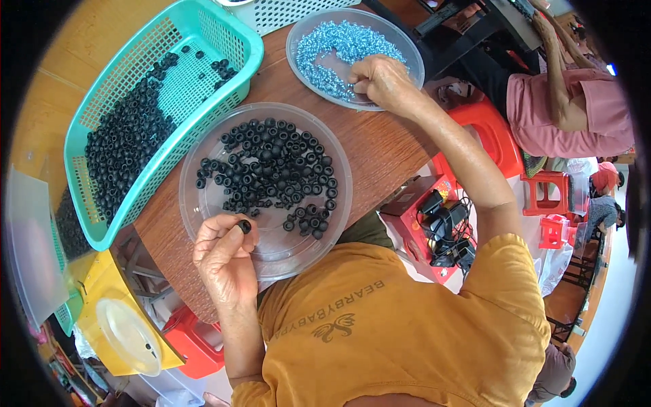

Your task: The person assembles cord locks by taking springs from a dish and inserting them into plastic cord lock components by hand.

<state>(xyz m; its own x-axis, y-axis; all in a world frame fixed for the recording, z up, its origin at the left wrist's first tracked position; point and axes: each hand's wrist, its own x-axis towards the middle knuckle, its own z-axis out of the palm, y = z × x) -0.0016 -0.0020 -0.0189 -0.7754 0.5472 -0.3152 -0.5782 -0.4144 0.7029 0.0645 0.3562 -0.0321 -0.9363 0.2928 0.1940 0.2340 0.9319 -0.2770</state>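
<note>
Between thumb and fingers, my left hand (225, 261) pinches a small black ring-shaped cap (245, 226) over the near-left rim of a round clear tray (271, 254). Many matching black caps (274, 159) lie loose in that tray, some with their hollow side up. Farther off to the right, my right hand (385, 81) reaches into a shallow clear dish (415, 57). Its fingers are closed at the edge of a spread of small shiny blue pieces (349, 41). Whatever is between those fingertips is too small to make out.
A turquoise perforated basket (251, 57) with many more black caps stands at the left. Behind it is part of a white basket (291, 13). Right of the brown table (400, 149) are a red box with black adapters (441, 230), red stools (485, 132) and a person in pink (569, 108).
</note>
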